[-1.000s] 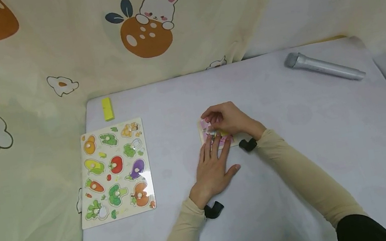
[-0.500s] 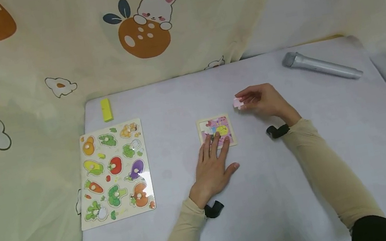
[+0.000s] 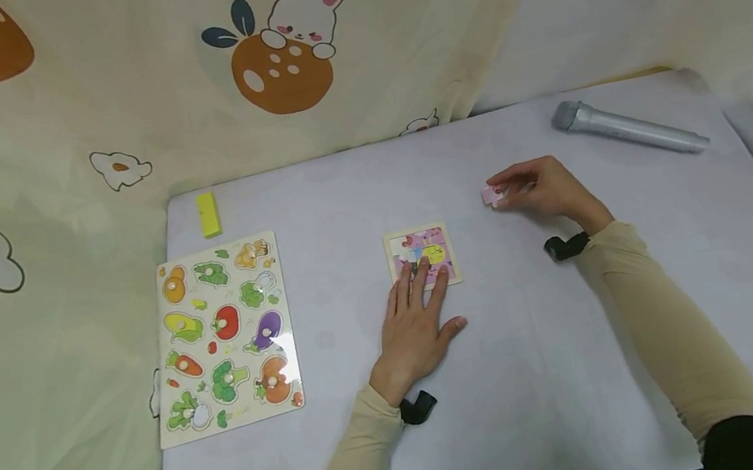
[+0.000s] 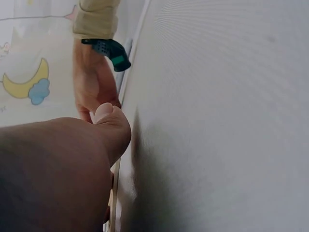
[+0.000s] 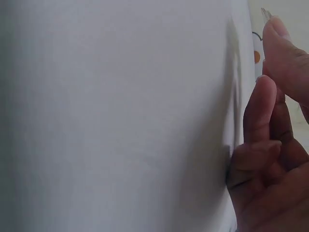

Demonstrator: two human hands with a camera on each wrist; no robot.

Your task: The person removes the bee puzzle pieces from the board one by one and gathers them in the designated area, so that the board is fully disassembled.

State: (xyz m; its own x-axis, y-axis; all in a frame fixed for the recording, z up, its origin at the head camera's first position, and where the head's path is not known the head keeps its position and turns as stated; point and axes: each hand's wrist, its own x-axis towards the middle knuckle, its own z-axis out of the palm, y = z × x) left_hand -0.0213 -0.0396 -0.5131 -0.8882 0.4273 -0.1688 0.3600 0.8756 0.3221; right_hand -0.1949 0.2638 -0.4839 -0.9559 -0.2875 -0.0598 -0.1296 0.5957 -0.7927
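A small square jigsaw puzzle (image 3: pixel 431 237) with a pale wooden frame and a pink and yellow picture lies mid-table. My left hand (image 3: pixel 416 335) rests on its near part, fingers spread and straight; in the left wrist view the thumb (image 4: pixel 113 133) hides most of the puzzle. To the right of the puzzle, my right hand (image 3: pixel 547 190) pinches a pink jigsaw piece (image 3: pixel 491 195) between thumb and fingers. Only a thin edge of the piece (image 5: pixel 265 15) shows at the thumb tip in the right wrist view.
A vegetable peg puzzle board (image 3: pixel 208 293) lies at the left of the white table (image 3: pixel 341 199). Behind it is a yellow block (image 3: pixel 208 215). A silver microphone (image 3: pixel 629 129) lies at the back right, beyond my right hand. A printed curtain (image 3: pixel 174 78) hangs behind.
My right hand has moved from over the puzzle to the right, with the pink jigsaw piece pinched in it. The left hand has stayed on the puzzle.
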